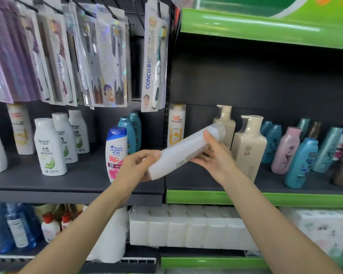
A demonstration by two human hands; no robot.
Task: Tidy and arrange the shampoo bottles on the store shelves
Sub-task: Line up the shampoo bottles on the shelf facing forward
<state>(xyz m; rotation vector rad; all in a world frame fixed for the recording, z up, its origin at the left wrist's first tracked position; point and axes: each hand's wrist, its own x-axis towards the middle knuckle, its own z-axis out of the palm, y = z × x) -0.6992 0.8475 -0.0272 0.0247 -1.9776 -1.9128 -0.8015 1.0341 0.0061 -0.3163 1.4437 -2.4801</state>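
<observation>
White bottle (183, 151): held in mid-air before the shelves, tilted, base low at left, cap end high at right, printed back label facing the camera, text too blurred to read. Left hand (139, 165): fingers curled round the base end, gripping. Right hand (212, 155): cupped under the upper half, thumb laid over the top side, gripping. Grey shelf (48, 184), left bay: three white Raclen bottles (50, 149) upright in a staggered row; head & shoulders bottle (116, 153) upright near the front edge, just behind the left hand; teal bottles (132, 133) behind it. Green-edged shelf (285, 199), right bay: Pantene bottle (176, 125) upright at the far left; two beige pump bottles (249, 147) with wrapped necks, upright, just behind the right hand; pink bottle (285, 151) and several teal ones further right, some leaning. Toothbrush packs (154, 56): hung on pegs above the left bay. Tissue packs (186, 226): white, stacked on the lower level beneath the right bay. Blue bottles (12, 228): lower left level, blurred.
</observation>
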